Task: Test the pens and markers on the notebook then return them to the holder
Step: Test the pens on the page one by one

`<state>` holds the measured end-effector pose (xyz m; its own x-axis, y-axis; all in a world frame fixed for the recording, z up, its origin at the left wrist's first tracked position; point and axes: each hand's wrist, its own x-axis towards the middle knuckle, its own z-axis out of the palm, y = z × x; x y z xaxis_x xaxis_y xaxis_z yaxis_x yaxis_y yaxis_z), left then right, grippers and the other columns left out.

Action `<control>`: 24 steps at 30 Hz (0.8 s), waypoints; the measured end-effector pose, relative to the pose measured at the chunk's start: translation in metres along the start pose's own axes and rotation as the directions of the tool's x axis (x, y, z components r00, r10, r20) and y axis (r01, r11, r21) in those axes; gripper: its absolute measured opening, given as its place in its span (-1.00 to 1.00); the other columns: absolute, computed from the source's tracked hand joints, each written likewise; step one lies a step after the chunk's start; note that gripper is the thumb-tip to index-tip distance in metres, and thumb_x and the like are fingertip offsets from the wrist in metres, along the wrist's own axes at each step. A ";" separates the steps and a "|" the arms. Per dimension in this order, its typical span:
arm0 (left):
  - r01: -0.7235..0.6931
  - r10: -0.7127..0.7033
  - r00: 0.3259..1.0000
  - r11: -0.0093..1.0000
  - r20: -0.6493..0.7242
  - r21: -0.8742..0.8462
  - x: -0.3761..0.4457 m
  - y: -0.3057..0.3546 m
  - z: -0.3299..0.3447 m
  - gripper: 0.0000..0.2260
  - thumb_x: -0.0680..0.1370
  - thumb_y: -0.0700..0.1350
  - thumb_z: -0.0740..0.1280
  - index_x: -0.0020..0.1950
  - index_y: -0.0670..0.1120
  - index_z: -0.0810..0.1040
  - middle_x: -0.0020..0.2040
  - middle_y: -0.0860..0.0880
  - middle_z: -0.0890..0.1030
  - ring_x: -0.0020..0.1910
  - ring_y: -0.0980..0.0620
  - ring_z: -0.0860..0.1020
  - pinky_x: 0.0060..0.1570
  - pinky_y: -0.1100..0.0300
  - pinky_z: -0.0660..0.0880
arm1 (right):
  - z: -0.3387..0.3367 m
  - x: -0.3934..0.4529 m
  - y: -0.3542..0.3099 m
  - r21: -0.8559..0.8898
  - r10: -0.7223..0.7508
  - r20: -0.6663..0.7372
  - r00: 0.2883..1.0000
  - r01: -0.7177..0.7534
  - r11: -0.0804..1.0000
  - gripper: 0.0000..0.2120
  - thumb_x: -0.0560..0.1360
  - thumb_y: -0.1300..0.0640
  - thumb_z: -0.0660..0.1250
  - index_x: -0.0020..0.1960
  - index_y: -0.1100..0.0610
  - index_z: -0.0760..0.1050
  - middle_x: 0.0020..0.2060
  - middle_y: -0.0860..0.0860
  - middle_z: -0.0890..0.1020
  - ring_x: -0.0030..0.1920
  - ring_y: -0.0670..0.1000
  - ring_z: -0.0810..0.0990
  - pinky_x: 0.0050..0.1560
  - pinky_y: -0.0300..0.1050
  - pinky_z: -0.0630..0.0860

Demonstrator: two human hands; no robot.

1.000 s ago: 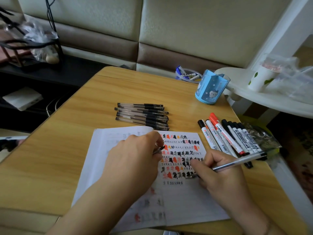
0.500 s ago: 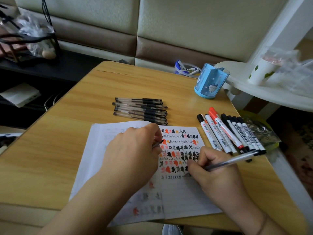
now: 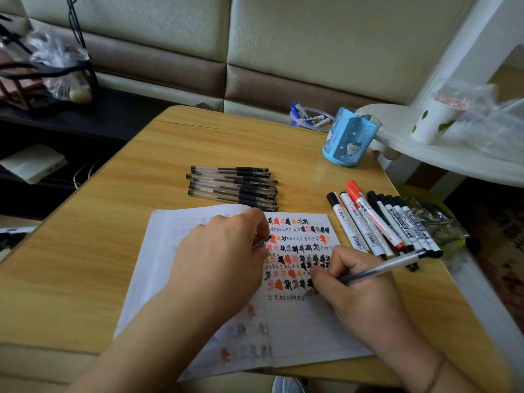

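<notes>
The right hand (image 3: 360, 293) grips a clear gel pen (image 3: 380, 269) in a writing hold, its tip on the right page of the open notebook (image 3: 297, 330), at the end of a fine line of characters below the coloured blocks. The left hand (image 3: 224, 262) rests on the notebook near the fold, fingers curled round a small dark piece, probably the pen's cap (image 3: 262, 243); too little of it shows to be certain.

Progress: the page carries many rows of black and orange-red test marks, so testing appears well advanced. Six or so gel pens (image 3: 232, 188) lie bundled on the table (image 3: 85, 251) beyond the notebook. A row of markers (image 3: 380, 222), black-capped and red-capped, lies just right of it. Which of these are already tested cannot be told.

Outstanding: the blue holder (image 3: 347, 140) stands at the table's far right corner, well apart from both groups, and nothing visible stands in it. In my judgement the entire return stage remains.
</notes>
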<state>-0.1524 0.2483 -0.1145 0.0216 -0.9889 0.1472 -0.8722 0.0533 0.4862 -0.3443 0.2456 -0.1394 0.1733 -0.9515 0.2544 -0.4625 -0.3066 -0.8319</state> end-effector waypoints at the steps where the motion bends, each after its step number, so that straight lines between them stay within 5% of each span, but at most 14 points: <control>1: -0.005 0.005 1.000 1.000 -0.008 -0.004 -0.001 0.001 0.000 -0.86 0.52 0.09 0.30 0.04 0.19 0.41 -0.01 0.13 0.62 -0.05 0.00 0.57 -0.08 0.05 0.55 | 0.000 0.000 0.000 0.003 0.012 0.010 1.000 -0.012 1.000 -0.62 0.41 0.33 0.44 -0.46 0.18 0.32 -0.62 -0.03 0.34 -0.59 -0.14 0.27 -0.55 -0.31 0.25; 6: -0.125 0.116 0.989 0.987 -0.089 -0.104 -0.002 0.004 -0.002 -0.88 0.49 0.01 0.38 0.02 0.14 0.56 -0.03 0.17 0.59 -0.06 0.05 0.55 -0.09 0.09 0.51 | -0.006 -0.002 -0.009 0.307 0.056 0.006 0.998 -0.055 0.950 -0.69 0.26 -0.07 0.55 -0.34 0.11 0.51 -0.52 0.02 0.52 -0.53 -0.15 0.43 -0.51 -0.32 0.36; 9: -0.187 0.170 0.980 0.960 -0.101 -0.209 0.000 0.005 0.000 -0.87 0.47 -0.06 0.43 0.00 0.10 0.61 -0.11 0.17 0.61 -0.15 0.19 0.52 -0.12 0.27 0.47 | -0.007 -0.001 -0.017 0.503 0.047 0.057 0.997 -0.069 0.862 -0.63 0.15 -0.14 0.59 -0.20 0.08 0.65 -0.41 0.05 0.60 -0.43 -0.10 0.52 -0.47 -0.33 0.40; 17: -0.297 0.268 0.954 0.906 -0.133 -0.302 0.000 0.007 0.002 -0.89 0.49 -0.18 0.41 -0.05 0.00 0.54 -0.20 0.10 0.60 -0.16 0.13 0.48 -0.20 0.25 0.40 | -0.008 -0.001 -0.018 0.531 0.102 0.001 0.995 -0.087 0.843 -0.79 0.19 0.02 0.43 -0.21 0.09 0.63 -0.40 0.16 0.61 -0.43 0.02 0.53 -0.55 -0.26 0.33; 24: -0.404 0.385 0.914 0.832 -0.130 -0.381 -0.002 0.010 -0.004 -0.88 0.48 -0.15 0.40 -0.04 0.03 0.52 -0.19 0.11 0.60 -0.18 0.17 0.52 -0.21 0.31 0.43 | -0.011 0.002 -0.020 0.531 0.146 0.032 0.989 -0.140 0.835 -0.45 0.05 -0.26 0.59 -0.23 0.16 0.65 -0.43 0.21 0.60 -0.50 0.08 0.52 -0.58 -0.22 0.33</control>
<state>-0.1591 0.2517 -0.1069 -0.2520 -0.8650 0.4338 -0.5480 0.4970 0.6728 -0.3439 0.2496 -0.1167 0.1321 -0.9846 0.1145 0.0515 -0.1085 -0.9928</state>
